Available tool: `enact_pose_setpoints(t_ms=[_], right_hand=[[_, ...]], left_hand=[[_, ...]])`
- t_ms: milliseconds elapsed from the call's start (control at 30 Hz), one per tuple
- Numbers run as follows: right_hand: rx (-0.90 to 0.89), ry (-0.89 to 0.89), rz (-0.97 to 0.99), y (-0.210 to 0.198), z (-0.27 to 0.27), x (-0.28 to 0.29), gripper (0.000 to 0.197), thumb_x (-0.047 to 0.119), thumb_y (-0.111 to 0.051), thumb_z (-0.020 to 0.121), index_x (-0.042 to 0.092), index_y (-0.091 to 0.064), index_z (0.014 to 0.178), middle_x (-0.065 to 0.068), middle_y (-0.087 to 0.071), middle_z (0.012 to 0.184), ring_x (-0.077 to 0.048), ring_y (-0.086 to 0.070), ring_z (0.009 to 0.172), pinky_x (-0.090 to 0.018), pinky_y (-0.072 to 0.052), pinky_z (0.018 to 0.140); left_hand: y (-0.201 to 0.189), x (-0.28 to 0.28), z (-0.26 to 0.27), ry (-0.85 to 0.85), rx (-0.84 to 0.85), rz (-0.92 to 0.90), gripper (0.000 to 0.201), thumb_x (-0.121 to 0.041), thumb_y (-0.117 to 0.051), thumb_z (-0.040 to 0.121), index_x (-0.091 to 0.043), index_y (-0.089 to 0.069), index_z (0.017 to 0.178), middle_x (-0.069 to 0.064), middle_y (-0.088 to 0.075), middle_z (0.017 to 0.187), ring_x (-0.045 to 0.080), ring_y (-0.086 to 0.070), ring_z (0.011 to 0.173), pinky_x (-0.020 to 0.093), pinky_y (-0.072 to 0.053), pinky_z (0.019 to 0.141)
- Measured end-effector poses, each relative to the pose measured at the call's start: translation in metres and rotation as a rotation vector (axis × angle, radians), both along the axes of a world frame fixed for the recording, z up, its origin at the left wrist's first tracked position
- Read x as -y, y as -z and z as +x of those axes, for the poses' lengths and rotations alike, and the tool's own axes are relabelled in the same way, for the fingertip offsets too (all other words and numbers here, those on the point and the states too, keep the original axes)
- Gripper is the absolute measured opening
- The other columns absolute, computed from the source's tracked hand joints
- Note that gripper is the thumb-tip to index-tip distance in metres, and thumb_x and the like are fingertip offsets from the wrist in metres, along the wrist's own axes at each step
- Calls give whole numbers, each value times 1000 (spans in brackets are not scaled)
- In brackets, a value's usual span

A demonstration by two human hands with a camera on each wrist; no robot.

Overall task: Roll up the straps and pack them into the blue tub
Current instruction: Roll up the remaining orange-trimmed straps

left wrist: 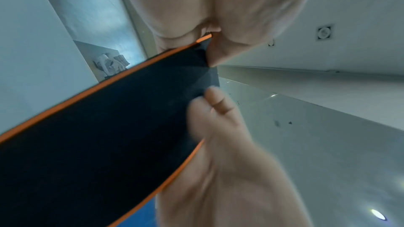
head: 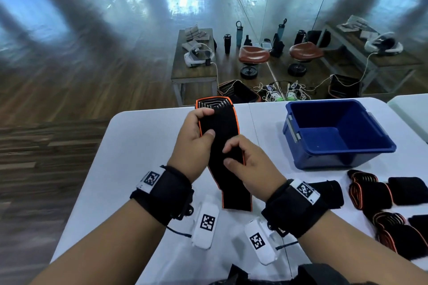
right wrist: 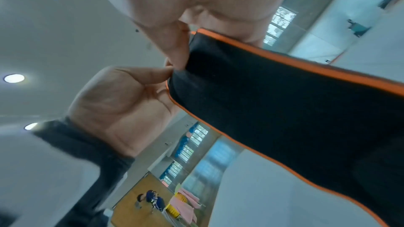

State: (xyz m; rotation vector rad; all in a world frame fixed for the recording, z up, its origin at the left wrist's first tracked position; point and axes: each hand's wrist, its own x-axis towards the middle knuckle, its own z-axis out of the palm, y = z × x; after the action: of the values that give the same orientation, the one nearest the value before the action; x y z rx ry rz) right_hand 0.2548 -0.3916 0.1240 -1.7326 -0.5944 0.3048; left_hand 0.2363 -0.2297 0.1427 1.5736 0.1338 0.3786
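Observation:
A long black strap [head: 222,127] with orange edging hangs upright above the white table [head: 143,146]. My left hand [head: 206,122] grips its left edge near the top, thumb on the front. Lower down, my right hand [head: 234,152] pinches the strap's middle between thumb and fingers. The strap's grey-striped top end [head: 214,104] sticks up past my left hand, and its bottom end reaches the table. The left wrist view shows the strap [left wrist: 98,135] held taut; the right wrist view shows the strap [right wrist: 284,110] and my left hand [right wrist: 122,99]. The blue tub [head: 324,159] stands empty to the right.
Several rolled black-and-orange straps [head: 368,192] lie on the table in front of the tub, at the right. A second white table [head: 412,109] adjoins at the far right. Beyond the table edge are wooden floor, a low bench [head: 194,71], stools and cables.

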Motion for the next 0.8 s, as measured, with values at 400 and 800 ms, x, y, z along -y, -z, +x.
enact_pose_setpoints(t_ms=[400,800], right_hand=[[-310,-129,-553,97,-26,36,43,20,-77,72,43,-61,105,2,-70,98,-13,-68,88,-36,-58,85],[-285,-186,-814,127,-53,39,43,30,-69,90,42,-54,129,9,-57,71,-14,-62,66,-28,-51,65]], left_hand=[[106,-36,62,-13,-352,421,38,4,-55,91,-24,-57,116,-1,-62,118,19,-60,111,27,-46,95],[165,-46,84,118,-742,963,46,-15,-61,86,-23,-51,130,9,-42,137,32,-38,130,40,-39,105]])
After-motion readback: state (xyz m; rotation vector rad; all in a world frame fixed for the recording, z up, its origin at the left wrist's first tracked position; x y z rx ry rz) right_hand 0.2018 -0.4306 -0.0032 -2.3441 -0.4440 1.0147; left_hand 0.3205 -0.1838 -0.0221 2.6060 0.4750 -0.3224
